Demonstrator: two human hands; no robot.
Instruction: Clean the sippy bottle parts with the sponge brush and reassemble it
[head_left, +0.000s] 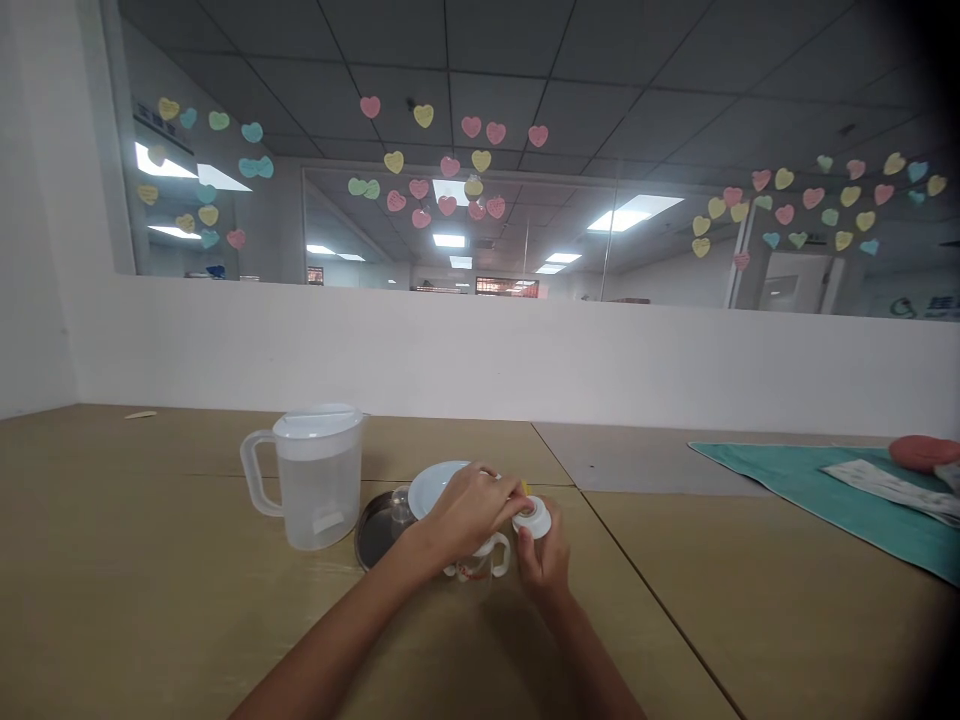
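My right hand (553, 560) is closed around a small white round container (534, 520), whose narrower ringed top faces me. My left hand (466, 512) reaches across to it with fingertips pinched at that top. A bit of yellow shows by those fingertips; what they grip is too small to make out. Under my left wrist stands a clear cup with a white handle (501, 556), partly hidden. Behind the left hand lies a pale blue-white dish (431, 488). A dark metal tray (373, 535) with a small clear glass (402, 507) is beside it.
A translucent lidded pitcher (320, 490), containing clear liquid, stands to the left. On the right lies a green cloth (780, 478) with a patterned white strip (889, 487) and a reddish rounded object (921, 452). A low white wall (450, 350) bounds the table's back.
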